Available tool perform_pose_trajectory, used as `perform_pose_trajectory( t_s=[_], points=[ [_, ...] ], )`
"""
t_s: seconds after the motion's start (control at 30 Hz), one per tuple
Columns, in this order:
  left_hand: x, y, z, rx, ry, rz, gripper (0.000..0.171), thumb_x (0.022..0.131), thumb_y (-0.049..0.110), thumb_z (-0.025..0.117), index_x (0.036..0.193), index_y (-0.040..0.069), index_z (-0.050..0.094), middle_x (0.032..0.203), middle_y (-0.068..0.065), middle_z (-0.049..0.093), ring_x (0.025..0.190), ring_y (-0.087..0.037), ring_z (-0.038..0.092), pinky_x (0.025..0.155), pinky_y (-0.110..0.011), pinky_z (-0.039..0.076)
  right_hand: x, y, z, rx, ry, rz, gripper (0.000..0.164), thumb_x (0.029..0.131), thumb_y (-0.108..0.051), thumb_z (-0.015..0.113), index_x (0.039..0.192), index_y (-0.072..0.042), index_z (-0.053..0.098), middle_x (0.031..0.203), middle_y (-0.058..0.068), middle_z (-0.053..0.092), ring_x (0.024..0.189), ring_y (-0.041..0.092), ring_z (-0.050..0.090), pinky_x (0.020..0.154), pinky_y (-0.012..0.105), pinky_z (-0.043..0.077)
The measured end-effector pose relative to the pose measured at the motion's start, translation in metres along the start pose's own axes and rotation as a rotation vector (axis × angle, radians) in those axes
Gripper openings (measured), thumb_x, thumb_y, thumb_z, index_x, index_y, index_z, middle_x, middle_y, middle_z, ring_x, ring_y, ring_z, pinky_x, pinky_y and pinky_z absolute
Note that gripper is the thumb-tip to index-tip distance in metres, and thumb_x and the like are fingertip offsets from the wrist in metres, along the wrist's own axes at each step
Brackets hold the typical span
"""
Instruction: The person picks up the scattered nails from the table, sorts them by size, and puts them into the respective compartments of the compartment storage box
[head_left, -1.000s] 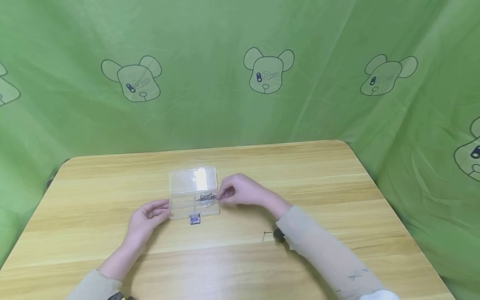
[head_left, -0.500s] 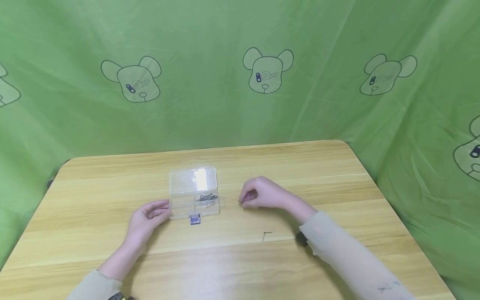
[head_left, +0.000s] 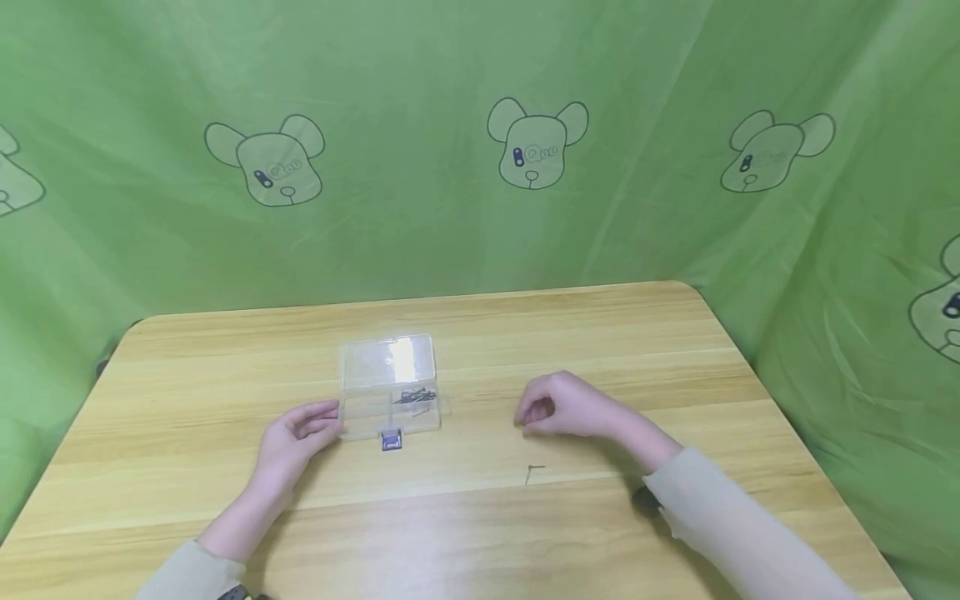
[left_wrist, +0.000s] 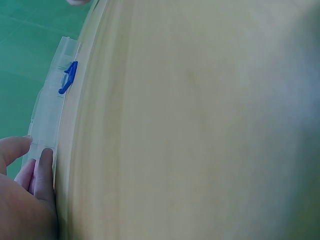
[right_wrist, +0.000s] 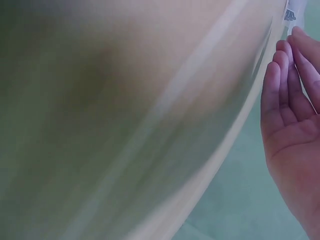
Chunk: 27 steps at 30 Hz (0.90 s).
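Observation:
A clear plastic compartment box stands on the table with its lid tipped back and a blue latch at the front. Several thin dark nail-like pieces lie in its back right compartment. My left hand holds the box by its left end, thumb and fingers at the corner. To the right of the box, my right hand hovers over the table with its fingertips close together; nothing shows between them in the right wrist view. Below it lie thin nail-like pieces forming an L.
The wooden table has rounded far corners. Green cloth printed with bear heads hangs behind and at the sides. A dark wrist strap shows beneath the right sleeve.
My right hand has left the right edge of the box and moved right and slightly nearer the front. My left hand and the box have stayed in place.

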<state>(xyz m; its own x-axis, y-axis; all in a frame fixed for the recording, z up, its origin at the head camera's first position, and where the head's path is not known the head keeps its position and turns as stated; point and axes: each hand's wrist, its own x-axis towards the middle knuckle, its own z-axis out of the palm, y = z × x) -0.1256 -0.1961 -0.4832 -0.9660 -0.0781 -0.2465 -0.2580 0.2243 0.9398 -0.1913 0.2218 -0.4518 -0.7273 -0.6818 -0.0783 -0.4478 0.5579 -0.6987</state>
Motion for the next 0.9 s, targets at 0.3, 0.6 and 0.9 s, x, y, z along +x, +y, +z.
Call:
perform_pose_trajectory(
  t_s=[0.3, 0.6, 0.9],
  points=[
    [-0.001, 0.000, 0.000, -0.002, -0.001, -0.002, 0.051, 0.098, 0.009, 0.074, 0.145, -0.003, 0.057, 0.142, -0.018, 0.069, 0.098, 0.012, 0.066, 0.095, -0.002, 0.049, -0.025, 0.004, 0.003, 0.022, -0.025, 0.011, 0.012, 0.086, -0.009, 0.086, 0.097, -0.012, 0.081, 0.093, -0.002, 0.078, 0.081, 0.001, 0.066, 0.075, 0.022, 0.062],
    [-0.001, 0.001, 0.000, -0.003, 0.003, -0.008, 0.051, 0.098, 0.008, 0.074, 0.145, -0.003, 0.057, 0.141, -0.017, 0.070, 0.097, 0.013, 0.066, 0.094, -0.001, 0.048, -0.036, 0.004, 0.009, 0.016, -0.041, 0.008, 0.013, 0.085, -0.011, 0.087, 0.095, -0.014, 0.080, 0.088, -0.006, 0.076, 0.077, -0.001, 0.064, 0.072, 0.021, 0.061],
    [0.000, 0.001, 0.000, 0.003, 0.004, -0.005, 0.051, 0.098, 0.008, 0.074, 0.145, -0.003, 0.058, 0.141, -0.017, 0.070, 0.097, 0.012, 0.065, 0.094, 0.000, 0.047, -0.037, 0.000, 0.014, -0.019, -0.045, 0.007, 0.014, 0.083, -0.011, 0.089, 0.092, -0.015, 0.080, 0.088, -0.007, 0.075, 0.076, -0.003, 0.062, 0.071, 0.020, 0.060]
  ],
)
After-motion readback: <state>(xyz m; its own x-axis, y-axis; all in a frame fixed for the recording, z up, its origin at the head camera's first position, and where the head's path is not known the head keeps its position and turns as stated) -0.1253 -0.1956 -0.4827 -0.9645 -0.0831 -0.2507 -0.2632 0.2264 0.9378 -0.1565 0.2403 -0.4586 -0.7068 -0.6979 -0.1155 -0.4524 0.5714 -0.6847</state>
